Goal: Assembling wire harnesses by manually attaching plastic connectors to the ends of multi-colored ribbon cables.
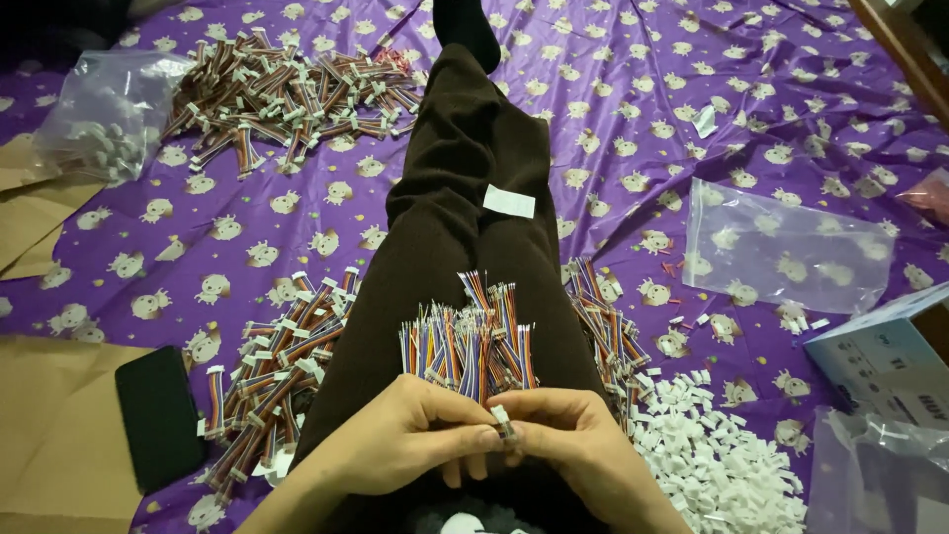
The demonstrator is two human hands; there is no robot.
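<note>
Purple sheet (633, 129) printed with small pale cartoon animals spread over the floor, brown cardboard (49, 396) showing at the left edge, a strip of wooden furniture (905, 44) in the upper right corner, dim indoor light, darker shadow toward the upper left

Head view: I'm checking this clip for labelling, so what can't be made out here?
- Connector: mostly hidden by fingertips of left hand and right hand.
- Box: cut off by right edge.
- Bag contents: blurred by plastic.
- Wire ends: too small.
</note>
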